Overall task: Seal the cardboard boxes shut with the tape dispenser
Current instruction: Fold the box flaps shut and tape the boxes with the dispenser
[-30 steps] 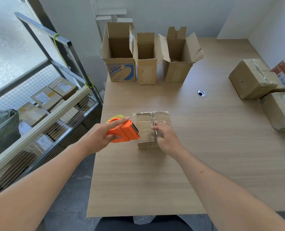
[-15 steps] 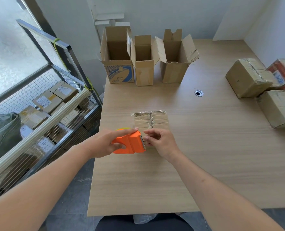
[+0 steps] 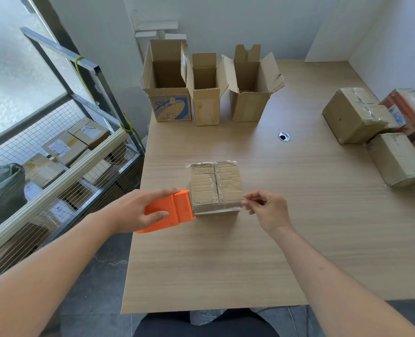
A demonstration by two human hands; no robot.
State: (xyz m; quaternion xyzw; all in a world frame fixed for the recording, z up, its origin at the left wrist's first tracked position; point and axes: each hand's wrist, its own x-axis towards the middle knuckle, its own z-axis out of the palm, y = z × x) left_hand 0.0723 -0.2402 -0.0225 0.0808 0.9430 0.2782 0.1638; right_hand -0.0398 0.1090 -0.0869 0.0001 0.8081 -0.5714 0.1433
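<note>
the left hand [image 3: 138,210] grips the orange tape dispenser [image 3: 170,211] while the right hand [image 3: 267,210] pinches the tape end [image 3: 238,209], stretching a strip across the small box [image 3: 216,186] to bind its near edge.

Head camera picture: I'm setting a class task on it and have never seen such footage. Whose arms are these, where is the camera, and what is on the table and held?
The camera sits on a person's head, looking down at their own arms. The left hand grips an orange plastic tape dispenser. The right hand pinches the end of a clear tape strip stretched across the small closed cardboard box. On the light wooden table three open cardboard boxes stand at the back; taped parcels lie right.
</note>
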